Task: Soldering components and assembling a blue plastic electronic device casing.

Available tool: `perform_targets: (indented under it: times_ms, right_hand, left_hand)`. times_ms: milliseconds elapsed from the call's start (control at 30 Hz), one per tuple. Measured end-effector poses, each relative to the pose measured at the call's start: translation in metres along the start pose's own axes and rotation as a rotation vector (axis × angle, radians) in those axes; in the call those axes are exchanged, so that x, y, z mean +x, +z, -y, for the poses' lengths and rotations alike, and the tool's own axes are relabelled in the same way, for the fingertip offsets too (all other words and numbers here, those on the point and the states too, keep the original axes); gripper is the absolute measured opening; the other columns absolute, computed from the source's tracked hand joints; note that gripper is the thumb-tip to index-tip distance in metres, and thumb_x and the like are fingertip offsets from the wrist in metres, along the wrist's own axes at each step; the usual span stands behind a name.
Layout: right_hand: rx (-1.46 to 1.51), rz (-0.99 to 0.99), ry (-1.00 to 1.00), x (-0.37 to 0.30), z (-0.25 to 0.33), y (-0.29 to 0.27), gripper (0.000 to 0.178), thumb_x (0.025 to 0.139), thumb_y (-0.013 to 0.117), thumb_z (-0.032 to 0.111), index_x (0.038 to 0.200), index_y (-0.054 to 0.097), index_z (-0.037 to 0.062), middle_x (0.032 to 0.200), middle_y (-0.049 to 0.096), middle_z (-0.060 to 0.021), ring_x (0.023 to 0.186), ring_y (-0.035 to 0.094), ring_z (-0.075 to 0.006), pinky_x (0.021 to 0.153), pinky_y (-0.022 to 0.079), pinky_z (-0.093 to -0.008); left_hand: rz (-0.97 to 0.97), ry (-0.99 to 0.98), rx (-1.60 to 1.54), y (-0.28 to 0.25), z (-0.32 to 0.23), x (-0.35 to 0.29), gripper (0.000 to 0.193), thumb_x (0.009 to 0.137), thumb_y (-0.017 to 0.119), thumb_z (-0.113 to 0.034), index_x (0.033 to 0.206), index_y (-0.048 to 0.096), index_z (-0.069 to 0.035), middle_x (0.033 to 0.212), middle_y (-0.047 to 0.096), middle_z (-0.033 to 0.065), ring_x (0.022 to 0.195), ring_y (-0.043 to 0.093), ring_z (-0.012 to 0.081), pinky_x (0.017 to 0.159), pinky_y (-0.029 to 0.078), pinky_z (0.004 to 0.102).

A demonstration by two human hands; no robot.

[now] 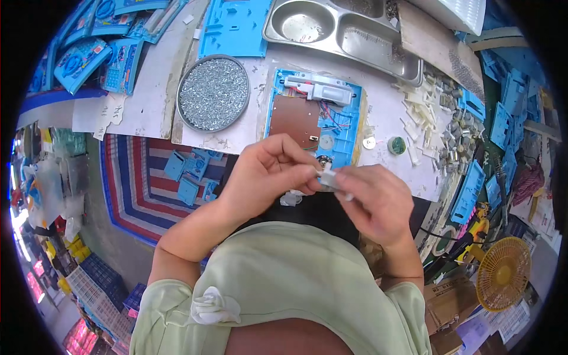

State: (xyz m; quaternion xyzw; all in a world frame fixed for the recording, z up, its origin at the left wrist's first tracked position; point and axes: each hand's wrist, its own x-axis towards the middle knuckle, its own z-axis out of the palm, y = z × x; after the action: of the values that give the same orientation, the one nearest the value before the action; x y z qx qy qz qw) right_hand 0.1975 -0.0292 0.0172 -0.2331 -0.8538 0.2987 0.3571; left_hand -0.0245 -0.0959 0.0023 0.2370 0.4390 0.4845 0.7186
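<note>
In front of my body, near the table's front edge, both hands meet at a small white plastic part (329,177). My left hand (271,168) is closed, its thumb and fingertips pinching the part's left side. From the other side, my right hand (378,198) grips the same part between thumb and fingers. Just beyond lies an open blue plastic casing (349,127) with a brown circuit board (293,121), a white housing (325,90) and thin coloured wires. Part of the casing's near end is hidden by my hands.
A round dish of small screws (213,93) stands left of the casing. Behind is a steel compartment tray (331,42). White plastic pieces (421,109) and small metal motors (464,139) are heaped right, beside a small green-filled pot (396,145). A yellow fan (503,273) stands lower right.
</note>
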Motion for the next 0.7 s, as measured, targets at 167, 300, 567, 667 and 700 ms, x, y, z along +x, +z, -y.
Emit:
perform_targets:
  times_ms: [167, 300, 567, 667, 700]
  right_hand:
    - [0.412, -0.026, 0.313, -0.037, -0.014, -0.011, 0.033, 0.080, 0.080, -0.002, 0.112, 0.070, -0.0041, 0.101, 0.074, -0.0162, 0.083, 0.072, -0.0232, 0.069, 0.057, -0.0342]
    - [0.929, -0.287, 0.685, -0.060, -0.033, -0.018, 0.031, 0.092, 0.070, 0.001, 0.120, 0.063, -0.0096, 0.101, 0.071, -0.0180, 0.083, 0.071, -0.0225, 0.074, 0.060, -0.0349]
    - [0.498, -0.238, 0.669, -0.052, -0.028, -0.018, 0.030, 0.086, 0.076, 0.002, 0.114, 0.067, -0.0044, 0.101, 0.073, -0.0119, 0.084, 0.069, -0.0210, 0.077, 0.057, -0.0310]
    - [0.081, -0.057, 0.414, -0.034, -0.036, -0.016, 0.029, 0.079, 0.080, 0.003, 0.106, 0.071, 0.0017, 0.104, 0.073, -0.0086, 0.089, 0.066, -0.0244, 0.080, 0.053, -0.0337]
    - [-0.001, -0.038, 0.321, -0.026, -0.040, -0.014, 0.029, 0.077, 0.081, 0.003, 0.104, 0.072, 0.0035, 0.105, 0.072, -0.0077, 0.091, 0.064, -0.0258, 0.080, 0.052, -0.0351]
  left_hand:
    - [0.090, 0.321, 0.765, 0.010, -0.030, 0.005, 0.010, 0.092, 0.069, 0.000, 0.102, 0.067, 0.002, 0.091, 0.069, 0.0102, 0.081, 0.071, 0.0166, 0.069, 0.056, 0.0284]
    - [0.034, 0.648, 1.424, 0.016, -0.018, 0.056, 0.016, 0.088, 0.073, -0.011, 0.101, 0.070, -0.003, 0.081, 0.068, 0.0118, 0.075, 0.069, 0.0281, 0.065, 0.053, 0.0373]
    - [0.001, 0.652, 1.591, 0.024, -0.006, 0.084, 0.016, 0.087, 0.073, -0.014, 0.098, 0.069, -0.002, 0.080, 0.068, 0.0115, 0.071, 0.068, 0.0301, 0.065, 0.054, 0.0397]
    - [0.053, 0.632, 1.272, 0.013, -0.022, 0.066, 0.010, 0.091, 0.070, -0.008, 0.096, 0.067, 0.000, 0.080, 0.067, 0.0105, 0.069, 0.068, 0.0228, 0.064, 0.054, 0.0336]
    - [0.021, 0.580, 1.194, 0.006, -0.022, 0.061, 0.008, 0.093, 0.069, -0.006, 0.097, 0.066, 0.000, 0.081, 0.066, 0.0100, 0.070, 0.068, 0.0205, 0.065, 0.054, 0.0319]
